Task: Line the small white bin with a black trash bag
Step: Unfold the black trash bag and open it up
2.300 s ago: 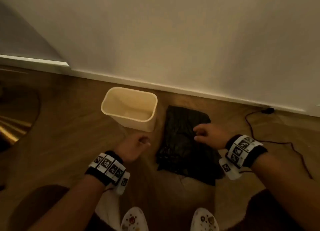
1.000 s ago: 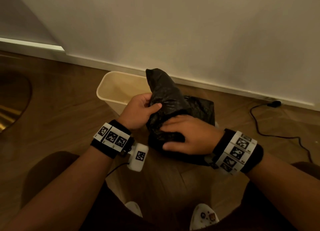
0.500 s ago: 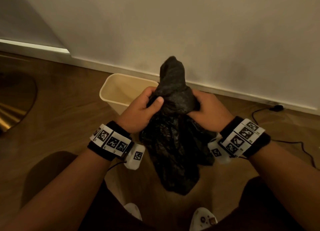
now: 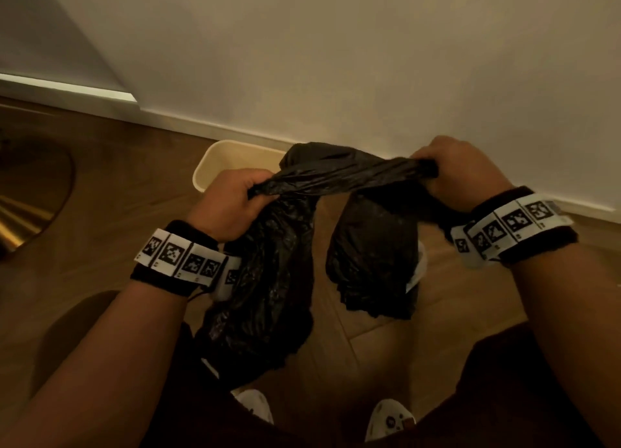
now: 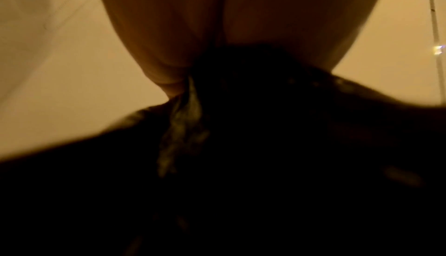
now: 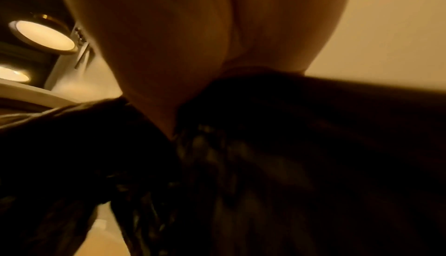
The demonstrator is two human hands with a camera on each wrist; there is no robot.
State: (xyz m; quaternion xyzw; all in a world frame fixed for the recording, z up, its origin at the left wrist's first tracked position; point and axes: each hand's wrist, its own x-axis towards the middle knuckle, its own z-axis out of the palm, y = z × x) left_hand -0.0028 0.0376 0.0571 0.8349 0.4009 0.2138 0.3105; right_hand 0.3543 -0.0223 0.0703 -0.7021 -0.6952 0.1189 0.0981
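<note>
Hands point(image 4: 232, 205) point(image 4: 460, 172) gripping trash bag point(image 4: 342, 175) (stretched), bin point(image 4: 215, 168) behind

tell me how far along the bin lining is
Done: the crumpled black plastic trash bag is off the floor. In hand: left hand and right hand grip it, stretching it between them. Left: open its mouth and fit it into the small white plastic bin, which holds no bag.

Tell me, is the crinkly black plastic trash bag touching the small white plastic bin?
Cannot tell. In the head view the black trash bag overlaps the white bin, hiding any gap or contact.
</note>
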